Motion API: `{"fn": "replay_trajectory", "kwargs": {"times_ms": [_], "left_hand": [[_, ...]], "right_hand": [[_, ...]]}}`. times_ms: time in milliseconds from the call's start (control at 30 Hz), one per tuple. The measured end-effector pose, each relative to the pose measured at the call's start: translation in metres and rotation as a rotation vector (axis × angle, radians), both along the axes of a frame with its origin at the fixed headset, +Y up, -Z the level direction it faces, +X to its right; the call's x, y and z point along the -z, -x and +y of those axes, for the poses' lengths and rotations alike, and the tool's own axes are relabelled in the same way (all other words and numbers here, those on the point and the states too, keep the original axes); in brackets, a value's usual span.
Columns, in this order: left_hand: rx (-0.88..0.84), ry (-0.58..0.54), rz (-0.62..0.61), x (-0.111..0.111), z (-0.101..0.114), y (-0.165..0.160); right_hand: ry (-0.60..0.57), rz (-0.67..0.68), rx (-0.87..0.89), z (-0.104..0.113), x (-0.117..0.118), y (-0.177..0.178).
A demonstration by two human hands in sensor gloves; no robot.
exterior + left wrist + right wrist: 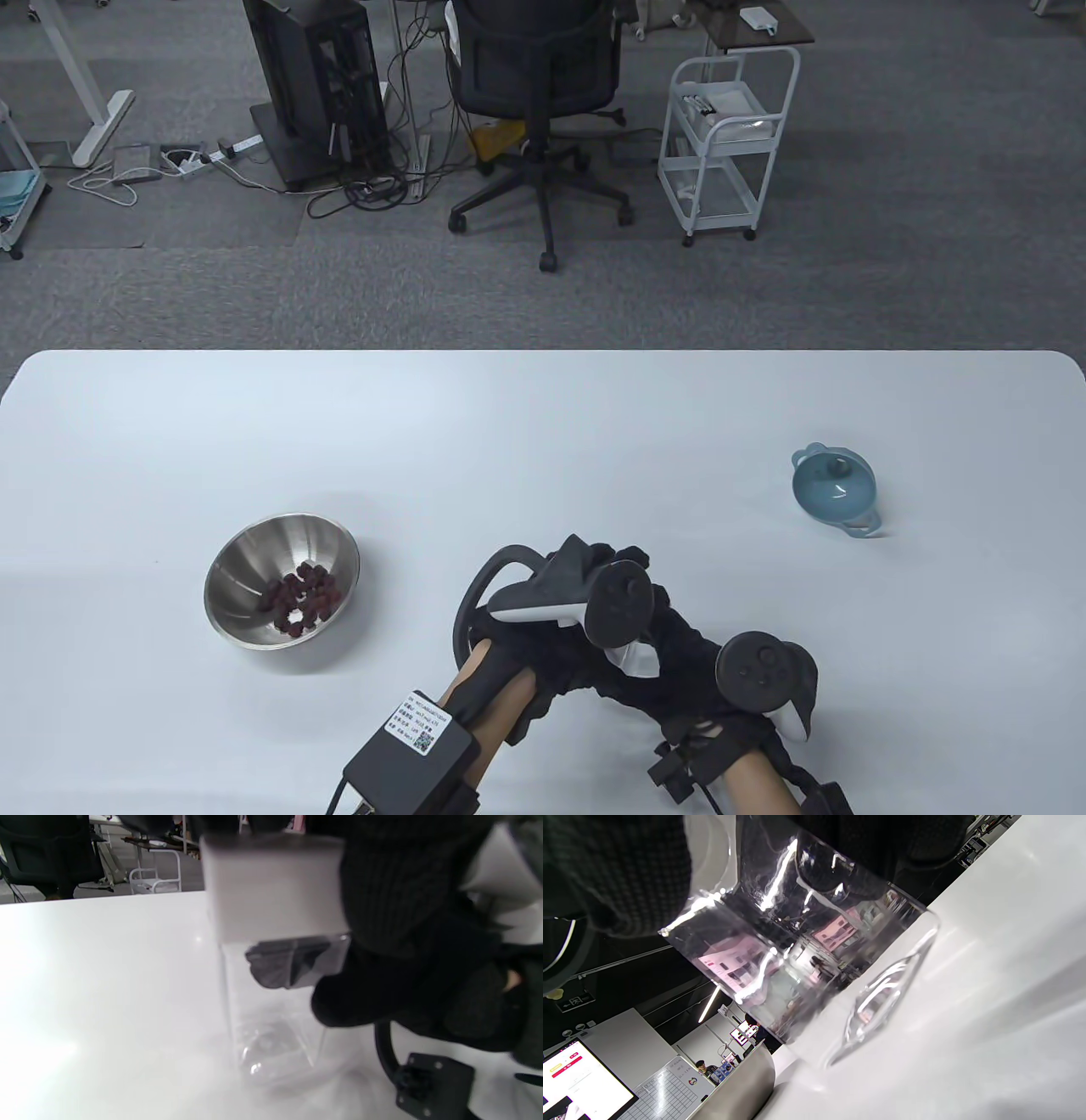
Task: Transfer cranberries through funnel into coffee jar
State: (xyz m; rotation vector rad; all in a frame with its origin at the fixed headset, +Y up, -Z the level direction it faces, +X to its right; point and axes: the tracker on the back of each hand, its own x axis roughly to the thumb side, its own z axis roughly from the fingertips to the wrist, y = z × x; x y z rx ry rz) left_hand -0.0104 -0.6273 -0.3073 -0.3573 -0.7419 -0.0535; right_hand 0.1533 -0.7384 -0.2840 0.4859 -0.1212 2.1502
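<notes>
Jar: coffee jar [275, 1001], clear and square-sided with a pale lid [271, 887], stands upright at the near middle of the desk [543, 441], long axis vertical, lid up; base appears to rest on the desk, though the left wrist view is blurred.
Left hand: left hand [560, 594] reaches over the jar from above; fingers [394, 891] curl round the lid and upper wall, so the grip is closed on the jar.
Right hand: right hand [730, 679] lies just right of the left; gloved fingers [619, 874] wrap the jar's upper part in the right wrist view, grasping it too.
Hidden: in the table view both gloves and trackers cover the jar completely.
Cranberries: cranberries [301, 598] heaped in the steel bowl [254, 569], left of the hands.
Funnel: blue funnel [836, 492] lies far right, well apart, wide mouth facing up and toward the camera.
Hard to make out: jar interior, through reflections.
</notes>
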Motion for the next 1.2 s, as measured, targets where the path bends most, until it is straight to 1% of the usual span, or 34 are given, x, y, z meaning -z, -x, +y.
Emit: {"fn": "replay_trajectory", "kwargs": {"times_ms": [100, 367, 433, 600, 667, 833, 900, 967, 1033, 1100, 1133, 1167, 1200], "left_hand": [[-0.015, -0.091, -0.008, 0.0, -0.002, -0.004], [0.027, -0.279, 0.136, 0.003, -0.006, -0.01], [0.04, -0.324, 0.201, 0.002, -0.004, -0.012], [0.045, -0.321, 0.36, 0.002, 0.001, -0.012], [0.008, -0.329, 0.43, 0.002, 0.006, -0.008], [-0.046, -0.33, 0.486, 0.005, 0.02, 0.014], [-0.044, -0.328, 0.514, 0.009, 0.019, 0.025], [-0.012, -0.316, 0.537, 0.014, 0.01, 0.037], [0.017, -0.307, 0.568, 0.019, -0.005, 0.05], [0.01, -0.255, 0.595, 0.025, -0.025, 0.064], [-0.003, -0.225, 0.624, 0.027, -0.038, 0.072], [-0.007, -0.205, 0.63, 0.028, -0.047, 0.076], [0.0, -0.179, 0.634, 0.029, -0.061, 0.081]], "right_hand": [[-0.002, -0.001, -0.016, -0.001, 0.0, -0.001], [-0.01, -0.027, -0.034, -0.002, 0.0, -0.003], [-0.022, -0.045, -0.03, -0.001, 0.0, -0.003], [-0.041, -0.062, -0.028, 0.001, -0.001, -0.002], [-0.044, -0.079, -0.075, -0.001, -0.001, -0.003], [-0.019, -0.081, -0.044, -0.005, 0.001, -0.008], [-0.02, -0.081, -0.043, -0.005, 0.0, -0.008], [-0.018, -0.082, -0.039, -0.005, 0.001, -0.009], [-0.017, -0.086, -0.033, -0.004, 0.002, -0.009], [-0.014, -0.086, -0.03, -0.004, 0.002, -0.01], [-0.011, -0.085, -0.03, -0.005, 0.002, -0.01], [-0.009, -0.084, -0.03, -0.005, 0.003, -0.011], [-0.005, -0.084, -0.028, -0.005, 0.003, -0.011]]}}
